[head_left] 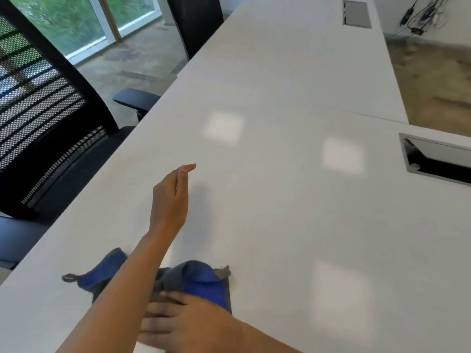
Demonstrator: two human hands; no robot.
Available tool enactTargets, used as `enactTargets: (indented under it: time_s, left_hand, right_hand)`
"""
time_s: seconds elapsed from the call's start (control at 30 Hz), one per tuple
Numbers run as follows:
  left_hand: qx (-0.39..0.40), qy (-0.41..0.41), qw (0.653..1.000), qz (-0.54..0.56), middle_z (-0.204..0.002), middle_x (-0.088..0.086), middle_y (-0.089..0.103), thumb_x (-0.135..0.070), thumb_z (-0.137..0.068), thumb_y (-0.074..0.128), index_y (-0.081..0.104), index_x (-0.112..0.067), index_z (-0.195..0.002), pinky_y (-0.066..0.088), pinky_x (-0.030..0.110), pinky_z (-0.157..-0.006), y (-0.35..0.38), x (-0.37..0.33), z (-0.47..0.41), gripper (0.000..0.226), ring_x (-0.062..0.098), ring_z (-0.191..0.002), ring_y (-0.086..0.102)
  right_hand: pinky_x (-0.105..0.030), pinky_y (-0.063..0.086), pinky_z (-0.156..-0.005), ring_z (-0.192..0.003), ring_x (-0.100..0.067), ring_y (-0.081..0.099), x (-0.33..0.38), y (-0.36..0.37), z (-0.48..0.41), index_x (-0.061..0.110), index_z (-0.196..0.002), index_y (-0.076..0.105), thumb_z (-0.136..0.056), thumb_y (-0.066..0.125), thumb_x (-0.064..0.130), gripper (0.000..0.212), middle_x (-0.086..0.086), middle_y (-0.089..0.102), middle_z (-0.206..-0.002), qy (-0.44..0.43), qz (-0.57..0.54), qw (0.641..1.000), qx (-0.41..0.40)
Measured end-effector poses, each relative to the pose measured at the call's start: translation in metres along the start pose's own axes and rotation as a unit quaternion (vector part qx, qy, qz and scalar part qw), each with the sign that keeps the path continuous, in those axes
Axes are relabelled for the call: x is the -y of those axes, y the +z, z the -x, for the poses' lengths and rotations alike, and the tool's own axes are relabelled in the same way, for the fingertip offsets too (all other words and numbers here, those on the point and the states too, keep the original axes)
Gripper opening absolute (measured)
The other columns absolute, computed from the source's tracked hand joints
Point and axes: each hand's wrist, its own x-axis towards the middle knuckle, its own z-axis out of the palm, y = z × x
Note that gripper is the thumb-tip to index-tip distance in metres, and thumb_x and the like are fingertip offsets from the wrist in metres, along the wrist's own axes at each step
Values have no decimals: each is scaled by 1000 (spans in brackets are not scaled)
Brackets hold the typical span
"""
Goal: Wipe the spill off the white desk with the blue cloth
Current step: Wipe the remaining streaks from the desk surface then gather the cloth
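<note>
A crumpled blue and grey cloth lies on the white desk near its front edge. My right hand rests flat on the cloth's near part, fingers spread and pointing left. My left hand is held above the desk beyond the cloth, empty, with its fingers loosely curled and the forefinger and thumb touching. My left forearm crosses over the cloth and hides its middle. I cannot make out a spill on the desk surface; only pale light reflections show.
A black mesh office chair stands at the desk's left edge, with a second chair farther back. A recessed cable box sits in the desk at right, another at the far end. Cables hang on the far wall.
</note>
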Motion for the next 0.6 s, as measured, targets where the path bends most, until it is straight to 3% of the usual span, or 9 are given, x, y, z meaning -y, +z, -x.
enactTargets:
  time_s: [0.03,0.1,0.13,0.17,0.2,0.27,0.4,0.47,0.6]
  left_hand:
    - [-2,-1,1000,-3,-118,-13,54,-32,-100,28,61,-16,-121,26,-8,-83,-1,1,0,42,-4,-112,41]
    - [0,-2,1000,-10,-122,-8,57,-33,-100,29,61,-16,-121,29,-1,-89,-2,1,-1,42,-3,-112,41]
    - [5,-1,1000,-15,-124,-5,58,-34,-99,29,61,-17,-120,30,6,-92,-2,1,0,42,-3,-112,41]
    - [18,-1,1000,-19,-126,-4,58,-34,-99,30,62,-17,-120,30,12,-95,-2,0,1,42,-1,-112,41]
    - [37,-2,999,-23,-125,-3,58,-35,-98,31,63,-17,-118,30,15,-95,-2,-1,1,41,0,-112,42]
    - [105,-1,994,-27,-119,-6,60,-36,-97,35,65,-19,-113,32,15,-93,-3,-2,4,38,1,-110,46]
    - [301,-5,953,-47,-102,-15,69,-50,-84,50,71,-30,-98,38,7,-82,-7,-8,10,33,-4,-96,58]
    - [368,-14,928,-63,-102,-19,68,-60,-72,55,70,-35,-98,43,18,-86,-8,-11,13,40,0,-99,59]
    - [434,8,894,-113,-99,-24,67,-65,-65,65,70,-40,-93,48,22,-86,-9,-20,16,38,-1,-97,60]
  right_hand:
    - [-32,19,-115,-136,-32,30,6,-6,4,9,-110,67,-90,52,32,34,-15,61,-127,63,-148,986,-39]
    - [-21,23,-111,-144,-24,11,8,-23,20,19,-128,46,-89,40,49,49,-15,33,-151,202,-444,872,-40]
    - [-22,19,-114,-146,-23,3,7,-34,34,17,-135,29,-93,31,44,49,-15,10,-158,235,-428,872,-42]
    - [-23,12,-117,-146,-21,-1,7,-36,51,18,-140,21,-96,30,35,48,-11,1,-159,184,-261,947,-40]
    - [-27,5,-119,-146,-16,-1,3,-34,65,21,-144,23,-94,36,28,52,-1,8,-160,139,-132,980,46]
    - [-31,5,-118,-146,-5,4,-6,-51,86,29,-143,34,-84,47,23,61,18,24,-155,250,-46,961,108]
    - [-22,22,-114,-138,4,25,-9,-99,83,32,-134,50,-91,52,33,42,24,43,-142,381,-216,898,-37]
    - [-18,30,-108,-129,8,34,-17,-117,88,38,-130,51,-91,53,33,39,26,48,-133,440,-161,878,-94]
    - [-11,26,-105,-123,20,15,-37,-141,116,48,-139,28,-85,58,47,61,33,27,-132,481,-105,869,52]
